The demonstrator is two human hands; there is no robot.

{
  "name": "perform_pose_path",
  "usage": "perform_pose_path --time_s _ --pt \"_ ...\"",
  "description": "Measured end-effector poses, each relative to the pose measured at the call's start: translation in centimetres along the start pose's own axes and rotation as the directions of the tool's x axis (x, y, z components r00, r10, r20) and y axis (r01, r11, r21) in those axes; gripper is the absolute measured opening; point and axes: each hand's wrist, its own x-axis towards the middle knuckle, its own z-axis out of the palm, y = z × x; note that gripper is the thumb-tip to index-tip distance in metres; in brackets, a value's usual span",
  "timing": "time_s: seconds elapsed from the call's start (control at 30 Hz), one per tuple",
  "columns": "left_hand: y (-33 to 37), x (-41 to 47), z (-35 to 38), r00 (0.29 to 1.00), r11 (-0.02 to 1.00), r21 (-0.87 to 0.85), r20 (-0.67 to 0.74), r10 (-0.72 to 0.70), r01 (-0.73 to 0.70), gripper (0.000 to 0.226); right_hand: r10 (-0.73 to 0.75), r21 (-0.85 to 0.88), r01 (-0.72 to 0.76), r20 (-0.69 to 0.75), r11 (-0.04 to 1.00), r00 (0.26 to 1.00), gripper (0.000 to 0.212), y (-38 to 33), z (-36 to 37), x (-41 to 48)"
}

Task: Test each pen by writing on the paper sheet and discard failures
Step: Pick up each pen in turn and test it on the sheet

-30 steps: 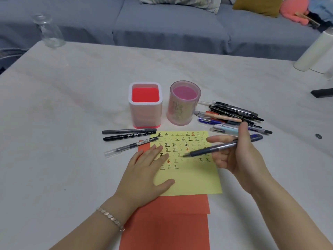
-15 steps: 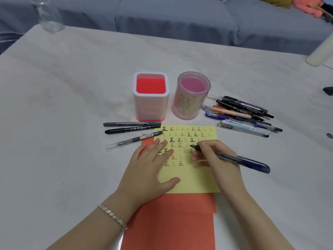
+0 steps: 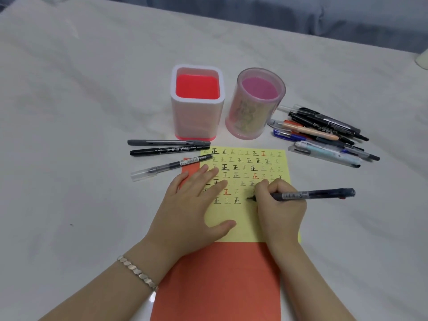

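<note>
A yellow paper sheet [image 3: 240,218] with rows of small written marks lies on an orange sheet [image 3: 222,281]. My left hand [image 3: 192,212] rests flat on the yellow sheet's left part, fingers spread. My right hand [image 3: 280,205] grips a dark blue pen [image 3: 319,194], its tip touching the paper just right of the lowest row of marks. Three black pens [image 3: 166,150] lie left of the sheet. A pile of several pens [image 3: 324,135] lies to the right.
A white holder with a red inside [image 3: 196,100] and a round pink holder [image 3: 254,103] stand behind the paper. The pale table [image 3: 81,112] stretches left and back; a grey sofa [image 3: 301,15] lies beyond it.
My right hand brought the blue pen from the air down onto the paper and slid it to the lowest row of marks. The left hand stayed flat. The camera tilted down.
</note>
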Motion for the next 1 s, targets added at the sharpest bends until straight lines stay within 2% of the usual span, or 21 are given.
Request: perform_pose_path --time_s 0.27,0.53,0.87,1.0 --pt "0.12 -0.03 -0.12 1.0 1.0 -0.001 0.001 0.0 0.0 0.07 -0.019 -0.033 0.021 0.042 0.999 0.999 0.039 0.02 0.12 -0.01" --pt "0.22 -0.01 -0.23 1.0 1.0 -0.01 -0.005 -0.001 0.001 0.07 -0.051 -0.069 0.051 0.008 0.996 0.999 0.033 0.25 0.23 -0.08" --pt "0.31 -0.01 -0.3 1.0 1.0 -0.021 0.003 -0.017 0.017 0.069 -0.027 -0.038 0.028 0.036 0.999 0.999 0.036 0.53 0.09 0.04" --pt "0.39 0.02 -0.34 1.0 1.0 -0.018 0.005 -0.02 0.02 0.069 -0.014 -0.028 0.015 0.047 0.999 0.999 0.03 0.47 0.08 0.0"
